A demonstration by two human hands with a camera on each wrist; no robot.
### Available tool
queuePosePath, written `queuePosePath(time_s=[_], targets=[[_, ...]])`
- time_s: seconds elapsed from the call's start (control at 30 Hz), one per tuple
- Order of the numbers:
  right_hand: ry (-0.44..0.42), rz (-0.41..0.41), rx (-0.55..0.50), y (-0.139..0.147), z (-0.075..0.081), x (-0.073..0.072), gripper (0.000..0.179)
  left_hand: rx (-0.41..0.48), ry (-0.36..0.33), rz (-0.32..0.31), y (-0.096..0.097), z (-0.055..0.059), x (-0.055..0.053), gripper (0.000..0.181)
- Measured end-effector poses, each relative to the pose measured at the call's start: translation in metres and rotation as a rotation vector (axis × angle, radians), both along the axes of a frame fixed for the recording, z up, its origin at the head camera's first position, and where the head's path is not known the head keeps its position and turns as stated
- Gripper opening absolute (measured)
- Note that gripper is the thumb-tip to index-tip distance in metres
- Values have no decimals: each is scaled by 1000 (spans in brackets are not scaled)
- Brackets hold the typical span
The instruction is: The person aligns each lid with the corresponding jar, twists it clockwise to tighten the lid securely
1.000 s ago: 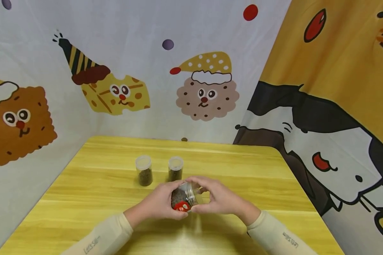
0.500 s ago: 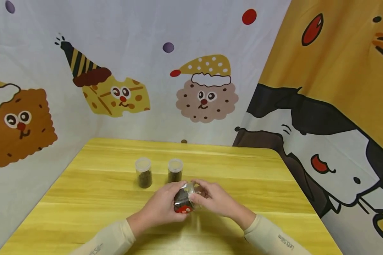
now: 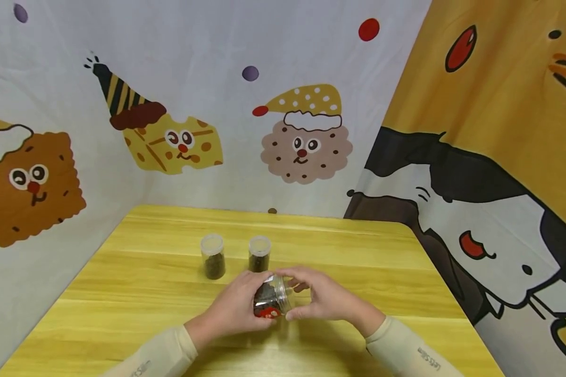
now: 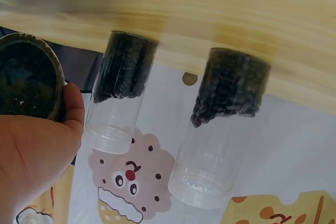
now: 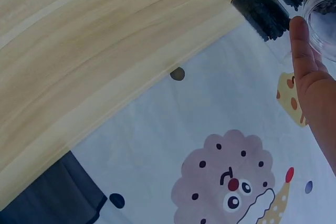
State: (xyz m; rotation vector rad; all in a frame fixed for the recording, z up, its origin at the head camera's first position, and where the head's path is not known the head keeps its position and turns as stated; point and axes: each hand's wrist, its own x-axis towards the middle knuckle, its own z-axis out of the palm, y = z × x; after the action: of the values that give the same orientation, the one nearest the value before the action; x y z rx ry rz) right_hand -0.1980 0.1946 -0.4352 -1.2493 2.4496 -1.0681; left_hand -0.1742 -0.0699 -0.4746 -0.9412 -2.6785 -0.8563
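Observation:
A clear jar [image 3: 266, 301] with dark contents and a red label lies tilted on its side above the table. My left hand [image 3: 231, 309] grips its body from the left; in the left wrist view the jar's round base [image 4: 29, 77] shows beside that hand. At the other end, my right hand [image 3: 330, 299] spans the clear lid [image 3: 286, 296], fingers above and thumb below. In the right wrist view a straight finger [image 5: 300, 45] lies along the lid's rim. The far fingertips are hidden there.
Two clear cylindrical jars, a left one [image 3: 214, 266] and a right one [image 3: 259, 260], stand upright behind my hands, part-filled with dark grains. They rest on a yellow wood-grain table [image 3: 358, 251]. A printed cartoon curtain [image 3: 198, 63] rises behind the table's back edge.
My right hand turned round the lid half a second ago, thumb raised toward the jar; now it has swung back, thumb low. My left hand still grips the jar, which has shifted slightly.

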Motion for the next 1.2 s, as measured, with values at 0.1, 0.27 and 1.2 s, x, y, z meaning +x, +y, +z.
queuePosePath(time_s=[0.1,0.27,1.2], targets=[[-26,-31,22,-2,-1,1,82,7,10,-5,0,-1,1,95],[-128,-117,51,-2,-7,1,77,6,46,-12,2,-2,2,91],[-24,-156,188,-1,-10,3,91,-42,-19,5,0,-4,0,93]])
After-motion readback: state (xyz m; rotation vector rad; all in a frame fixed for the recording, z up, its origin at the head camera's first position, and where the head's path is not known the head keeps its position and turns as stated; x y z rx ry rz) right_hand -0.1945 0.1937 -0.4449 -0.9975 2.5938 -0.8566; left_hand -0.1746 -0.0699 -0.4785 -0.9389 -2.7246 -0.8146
